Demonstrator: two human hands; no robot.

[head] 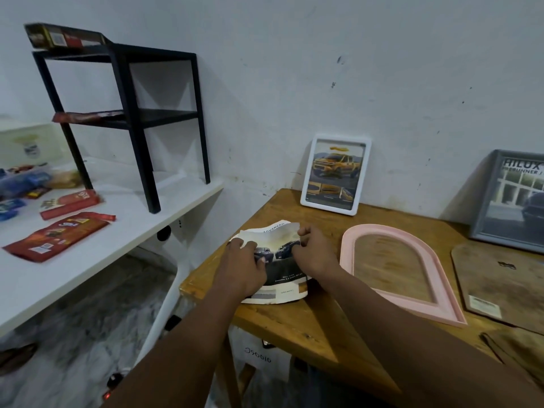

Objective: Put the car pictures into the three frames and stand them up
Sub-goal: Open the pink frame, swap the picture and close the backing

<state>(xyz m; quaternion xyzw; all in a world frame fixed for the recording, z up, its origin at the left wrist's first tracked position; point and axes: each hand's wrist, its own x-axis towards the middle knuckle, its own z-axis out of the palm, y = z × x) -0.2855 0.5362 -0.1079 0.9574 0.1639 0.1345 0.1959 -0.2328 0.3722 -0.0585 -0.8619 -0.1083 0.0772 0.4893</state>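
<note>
Both hands grip the car picture (282, 278), which lies on the tabletop (309, 319) near its left corner. The left hand (244, 266) lies over the left side of the sheet with its fingers curled at the edge. The right hand (312, 251) pinches the upper right edge with curled fingers. The upper part of the sheet is lifted and bent.

The pink frame (443, 287) lies flat just to the right of the right hand, with no picture in it. A brown backing board (500, 290) lies further right. Beyond the hands, the white frame (326, 208) leans on the wall with a picture in it. The grey frame (482, 201) does the same, far to the right.

Likely faults from this position:

- Creasing or tearing. The sheet is thin and already bent; opposed pulls from the two hands would probably mark it.
- Dropping. The sheet sits close to the left edge of the tabletop, so a loose grip could let it slide off.
- Misfit. The arched top of the sheet must match the arch of the pink frame; a crumpled edge may not seat flat.
- Knocking. The right forearm passes over the near corner of the pink frame, and a sweep to the right could push it towards the front edge.
</note>
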